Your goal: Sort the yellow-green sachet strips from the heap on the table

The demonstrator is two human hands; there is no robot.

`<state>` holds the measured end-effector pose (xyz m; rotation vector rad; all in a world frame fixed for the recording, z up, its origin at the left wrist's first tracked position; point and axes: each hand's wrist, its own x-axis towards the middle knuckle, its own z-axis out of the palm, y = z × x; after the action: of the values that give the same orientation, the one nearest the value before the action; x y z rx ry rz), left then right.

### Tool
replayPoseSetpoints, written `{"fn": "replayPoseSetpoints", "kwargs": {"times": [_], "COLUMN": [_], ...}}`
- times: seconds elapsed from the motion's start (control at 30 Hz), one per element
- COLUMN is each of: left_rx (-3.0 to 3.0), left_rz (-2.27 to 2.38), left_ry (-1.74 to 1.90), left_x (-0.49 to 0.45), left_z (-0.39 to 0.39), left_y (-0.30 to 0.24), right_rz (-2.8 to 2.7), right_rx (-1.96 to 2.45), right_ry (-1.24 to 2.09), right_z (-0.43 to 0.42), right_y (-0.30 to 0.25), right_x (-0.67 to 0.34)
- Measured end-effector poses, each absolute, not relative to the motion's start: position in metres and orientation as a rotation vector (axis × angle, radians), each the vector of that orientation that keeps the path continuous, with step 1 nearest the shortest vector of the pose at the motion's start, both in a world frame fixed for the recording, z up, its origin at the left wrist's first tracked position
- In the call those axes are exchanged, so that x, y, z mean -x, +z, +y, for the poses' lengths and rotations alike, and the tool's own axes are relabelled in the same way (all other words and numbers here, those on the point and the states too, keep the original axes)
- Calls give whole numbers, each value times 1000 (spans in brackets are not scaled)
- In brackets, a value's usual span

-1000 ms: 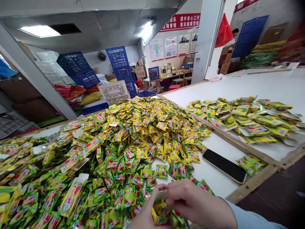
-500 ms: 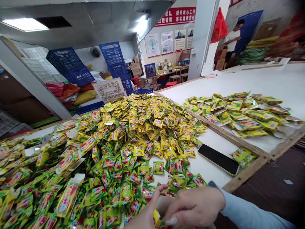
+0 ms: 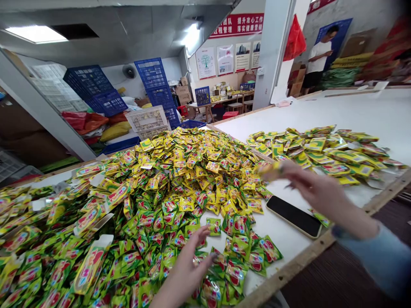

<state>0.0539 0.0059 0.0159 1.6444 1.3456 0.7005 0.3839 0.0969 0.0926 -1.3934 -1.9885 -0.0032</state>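
My right hand [image 3: 321,194] is raised above the black phone [image 3: 293,216], its fingers closed on a small yellow carton [image 3: 270,171] blurred by motion. The carton is held over the edge of the sachet heap. Low in the middle, my left hand [image 3: 188,269] has its fingers and thumb apart, with nothing between them. It hovers over or touches the green sachets with red fruit prints [image 3: 212,291]; contact is hard to judge. Yellow sachets [image 3: 205,147] form the top of the heap. A long printed carton [image 3: 93,265] with an open white flap lies among the green ones.
Filled yellow-green cartons [image 3: 340,154] are piled beyond the wooden divider at right. A wooden edge strip [image 3: 282,273] borders the table near me. Blue crates [image 3: 152,85] and a white crate [image 3: 147,119] stand behind. A person [image 3: 319,55] stands at the far right.
Both hands were together low at the table's front edge around a carton and sachet. My right hand has moved up and right with a carton; my left has opened and shifted left.
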Motion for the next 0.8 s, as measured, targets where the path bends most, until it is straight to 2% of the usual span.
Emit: {"fn": "replayPoseSetpoints", "kwargs": {"times": [0.07, 0.13, 0.3, 0.4, 0.6, 0.73, 0.8], "left_rx": [-1843, -2019, -2038, -1980, -1687, -1488, -1413], "left_rz": [1507, 1626, 1827, 1800, 1507, 1331, 1307], "left_ry": [674, 632, 612, 620, 746, 802, 854], "left_x": [-48, -49, -70, -76, -66, -65, -66], "left_z": [24, 44, 79, 81, 63, 49, 42], "left_y": [11, 3, -18, -26, -18, -8, -3], "right_rz": [-1855, -1927, -2210, -2215, -2175, -2115, -2022], "right_rx": [1626, 1719, 1613, 1535, 1285, 926, 842], "right_ry": [-357, -351, -22, 111, 468, 1048, 1154], "right_z": [120, 131, 133, 130, 114, 91, 83], "right_y": [102, 97, 34, 9, 16, 23, 25], "right_x": [-398, -380, -279, -255, -272, -259, -248]}}
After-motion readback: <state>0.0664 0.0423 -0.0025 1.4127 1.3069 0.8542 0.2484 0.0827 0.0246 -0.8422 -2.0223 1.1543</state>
